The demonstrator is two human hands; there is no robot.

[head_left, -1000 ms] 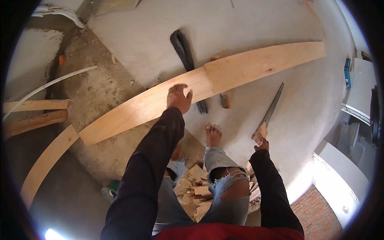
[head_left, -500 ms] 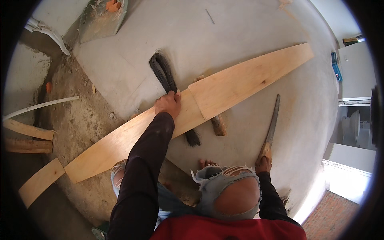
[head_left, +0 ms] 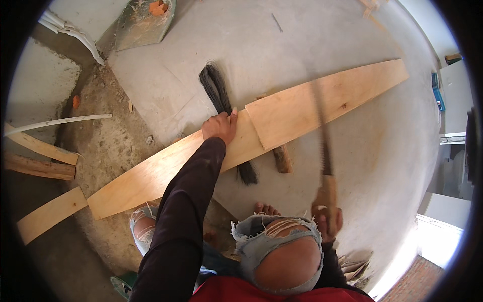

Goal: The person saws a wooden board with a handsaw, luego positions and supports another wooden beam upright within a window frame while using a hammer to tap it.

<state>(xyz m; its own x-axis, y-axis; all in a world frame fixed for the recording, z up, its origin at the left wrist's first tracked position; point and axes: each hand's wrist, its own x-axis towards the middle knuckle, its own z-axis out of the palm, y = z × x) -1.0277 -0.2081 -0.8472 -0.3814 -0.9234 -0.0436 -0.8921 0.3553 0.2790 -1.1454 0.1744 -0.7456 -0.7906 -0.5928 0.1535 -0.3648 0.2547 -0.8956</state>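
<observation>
Press down with the left hand [head_left: 220,127], curled over the far edge of the lower board [head_left: 151,174] just left of the top board [head_left: 297,103], and steer the saw [head_left: 326,156], gripped by its handle [head_left: 329,196] in the right hand [head_left: 322,221] and blurred across the top board, well clear.

Two hands [head_left: 220,127] [head_left: 325,229], one handsaw [head_left: 329,194], two overlapping boards [head_left: 307,105] [head_left: 151,177], one black bundle [head_left: 214,86]

Tan board [head_left: 163,169], black bundle [head_left: 216,89], tan-handled saw [head_left: 326,160], light-blue jeans [head_left: 246,244], red shirt [head_left: 322,296]
</observation>
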